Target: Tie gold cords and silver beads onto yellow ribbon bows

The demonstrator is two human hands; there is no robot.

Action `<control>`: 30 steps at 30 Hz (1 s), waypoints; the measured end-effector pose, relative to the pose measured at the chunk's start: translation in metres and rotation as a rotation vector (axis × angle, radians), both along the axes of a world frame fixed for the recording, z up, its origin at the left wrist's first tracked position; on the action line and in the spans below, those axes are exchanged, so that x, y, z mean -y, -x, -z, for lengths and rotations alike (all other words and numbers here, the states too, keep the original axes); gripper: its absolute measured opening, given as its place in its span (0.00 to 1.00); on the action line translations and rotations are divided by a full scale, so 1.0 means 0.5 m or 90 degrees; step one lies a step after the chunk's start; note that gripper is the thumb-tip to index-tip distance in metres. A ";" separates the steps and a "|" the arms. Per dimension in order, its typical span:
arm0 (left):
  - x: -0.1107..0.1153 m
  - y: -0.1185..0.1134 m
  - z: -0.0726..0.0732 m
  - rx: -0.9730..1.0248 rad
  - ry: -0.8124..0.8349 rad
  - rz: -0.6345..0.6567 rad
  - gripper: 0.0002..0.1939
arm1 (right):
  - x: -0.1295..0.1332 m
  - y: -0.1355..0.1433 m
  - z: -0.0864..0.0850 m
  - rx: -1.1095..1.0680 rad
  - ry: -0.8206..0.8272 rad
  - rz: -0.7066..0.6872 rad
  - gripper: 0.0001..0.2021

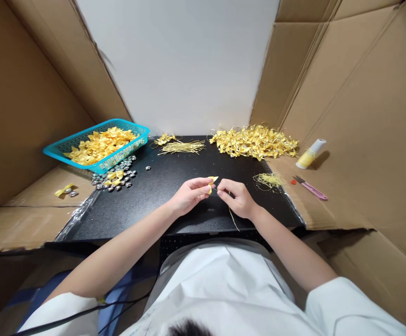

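Near the front middle of the black table, my left hand (pixel 191 196) pinches a small yellow ribbon bow (pixel 212 180) between thumb and fingers. Just to its right, my right hand (pixel 236 198) is closed on a thin yellow cord (pixel 232 218), whose loose end hangs below toward the table's front edge. A short stretch of cord runs between the fingertips of both hands. The detail where cord and bow meet is too small to make out.
A blue basket (pixel 106 165) of yellow bows stands back left, beside metal buttons (pixel 118 178). Behind my hands lie cut cords (pixel 183 147); a heap of corded bows (pixel 255 142) is back right. Cord scraps (pixel 269 180), pink-handled snips (pixel 314 190) and a spool (pixel 310 154) lie right.
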State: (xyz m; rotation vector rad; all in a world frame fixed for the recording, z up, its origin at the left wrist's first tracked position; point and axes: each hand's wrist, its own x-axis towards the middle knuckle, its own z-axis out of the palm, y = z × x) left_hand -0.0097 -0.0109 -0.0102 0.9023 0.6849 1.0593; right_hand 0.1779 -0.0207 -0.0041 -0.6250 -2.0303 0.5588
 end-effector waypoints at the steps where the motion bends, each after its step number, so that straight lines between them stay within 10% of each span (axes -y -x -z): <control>1: 0.000 0.000 0.000 0.002 -0.001 0.000 0.17 | -0.001 0.000 0.001 0.003 -0.005 -0.003 0.10; 30: 0.011 0.002 -0.006 0.086 0.009 0.108 0.17 | -0.010 0.004 0.016 0.014 -0.109 -0.019 0.08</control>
